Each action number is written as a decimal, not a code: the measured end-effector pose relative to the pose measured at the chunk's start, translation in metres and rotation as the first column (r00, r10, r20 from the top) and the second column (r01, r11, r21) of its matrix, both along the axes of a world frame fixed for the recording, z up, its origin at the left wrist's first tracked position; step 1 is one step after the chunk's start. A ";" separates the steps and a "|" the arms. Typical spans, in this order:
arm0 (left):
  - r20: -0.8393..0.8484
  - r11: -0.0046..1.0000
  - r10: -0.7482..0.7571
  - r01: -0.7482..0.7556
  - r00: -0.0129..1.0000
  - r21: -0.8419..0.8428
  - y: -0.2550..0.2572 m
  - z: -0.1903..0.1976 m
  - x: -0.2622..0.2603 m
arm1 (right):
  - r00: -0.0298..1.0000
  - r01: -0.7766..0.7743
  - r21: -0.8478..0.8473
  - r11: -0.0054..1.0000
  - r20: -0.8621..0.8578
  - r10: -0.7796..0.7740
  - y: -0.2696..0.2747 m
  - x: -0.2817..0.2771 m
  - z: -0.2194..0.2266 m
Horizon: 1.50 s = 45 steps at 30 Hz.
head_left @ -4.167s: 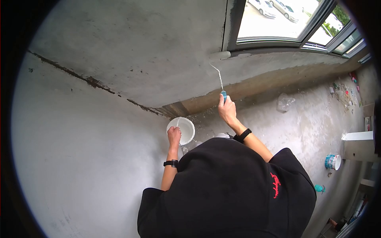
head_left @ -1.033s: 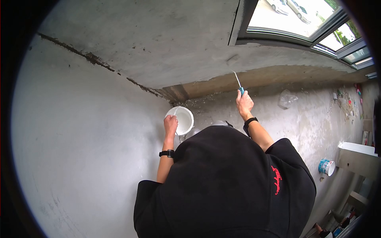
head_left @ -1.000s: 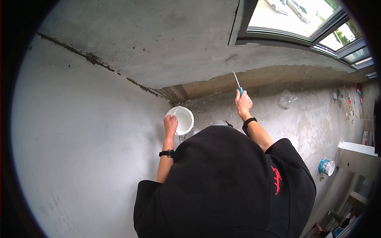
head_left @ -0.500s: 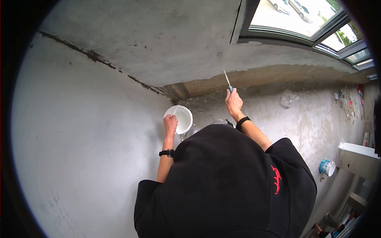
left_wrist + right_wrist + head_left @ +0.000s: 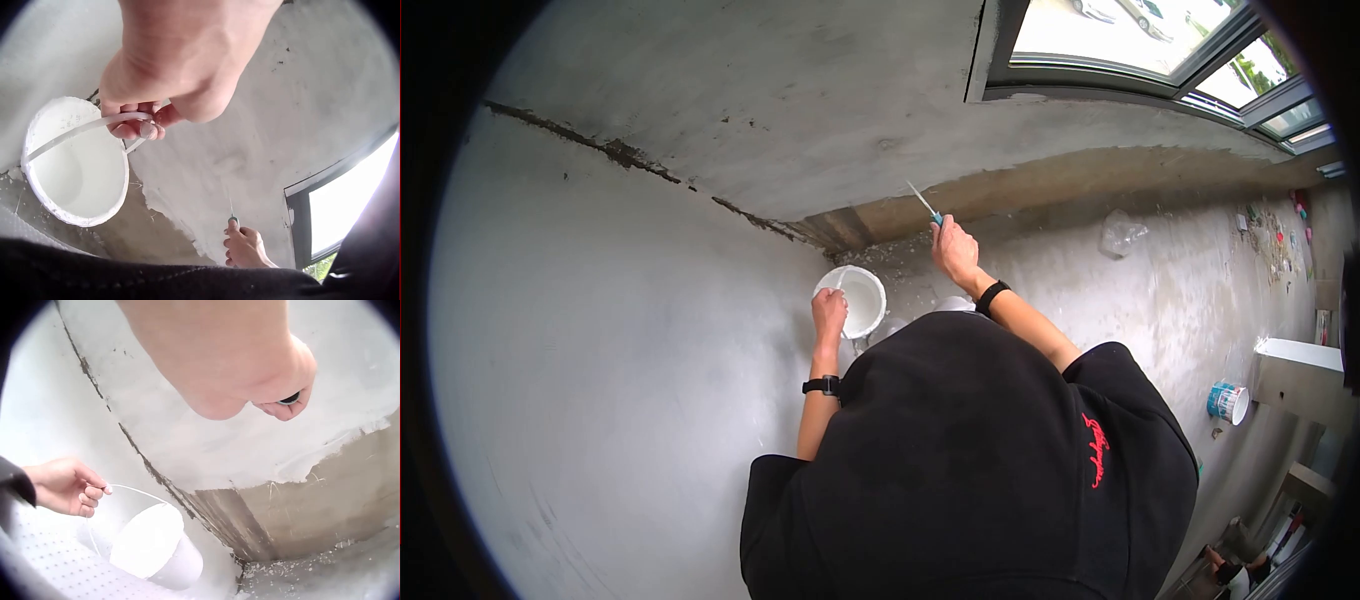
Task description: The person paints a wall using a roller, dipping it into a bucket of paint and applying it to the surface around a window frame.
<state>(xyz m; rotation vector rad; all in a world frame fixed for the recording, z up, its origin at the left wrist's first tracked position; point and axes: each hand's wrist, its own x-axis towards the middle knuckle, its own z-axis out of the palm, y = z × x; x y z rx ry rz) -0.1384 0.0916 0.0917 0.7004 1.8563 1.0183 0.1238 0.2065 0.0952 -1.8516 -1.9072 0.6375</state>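
"Why does our left hand (image 5: 830, 312) grip the handle (image 5: 94, 124) of the bucket (image 5: 184, 565)?"

"Probably so it hangs within reach near the floor's (image 5: 1040, 262) corner, while our right hand (image 5: 956, 250) grasps the tool (image 5: 925, 201) by the wall (image 5: 850, 100)."

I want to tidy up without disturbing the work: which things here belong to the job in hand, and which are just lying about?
In the job:
white bucket, in the left hand
blue-handled tool, in the right hand

Apparently just lying about:
clear plastic bag
blue-and-white tub
scattered litter
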 end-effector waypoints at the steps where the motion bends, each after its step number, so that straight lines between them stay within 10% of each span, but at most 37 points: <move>1: -0.008 1.000 -0.008 0.008 1.000 0.007 0.001 -0.001 0.002 | 1.000 0.005 0.000 1.000 0.029 -0.005 0.002 0.005 -0.001; 23: -0.004 0.999 -0.043 0.043 0.999 -0.012 0.003 -0.006 0.023 | 0.783 0.535 0.210 0.819 0.240 -0.573 0.056 0.196 -0.013; 45: 0.044 0.998 0.042 -0.044 0.998 0.040 -0.050 0.011 -0.023 | 0.983 0.159 0.046 0.986 0.080 -0.163 -0.004 0.008 -0.020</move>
